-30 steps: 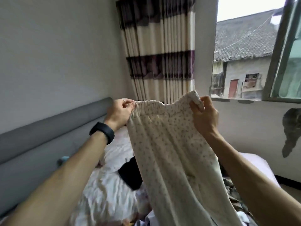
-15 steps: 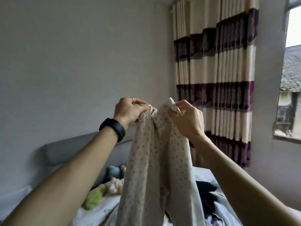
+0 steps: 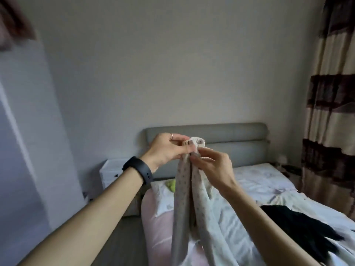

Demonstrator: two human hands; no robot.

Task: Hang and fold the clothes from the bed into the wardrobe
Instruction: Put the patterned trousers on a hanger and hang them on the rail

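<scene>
1. Cream dotted fabric trousers point(image 3: 184, 191): held up at frame centre, halved lengthwise, legs side by side, hanging toward 6 o'clock over the near part of the bed.
2. Left hand point(image 3: 166, 148): grip closed on the gathered waistband, thumb and fingers pinching it from the 9 o'clock side. Thin ring on one finger, smooth black wristband point(image 3: 139, 169) on the wrist.
3. Right hand point(image 3: 213, 166): grip closed on the same waistband from the 3 o'clock side, close against the left hand.
4. Bed with crumpled white sheet point(image 3: 255, 179): beneath the trousers and out toward 3 to 5 o'clock. Grey padded headboard point(image 3: 230, 131) behind the hands at 12 o'clock.
5. Black crumpled garment point(image 3: 299, 223): flat on the sheet at 4 o'clock, apart from the trousers.
6. Small yellow-green soft object point(image 3: 171, 185): on the bed near the headboard, just at 9 o'clock of the hanging legs. Too blurred to identify.
7. White bedside cabinet point(image 3: 109, 173): at 9 o'clock of the headboard. Cream-and-brown striped curtain point(image 3: 330, 112): at the 3 o'clock frame edge.
</scene>
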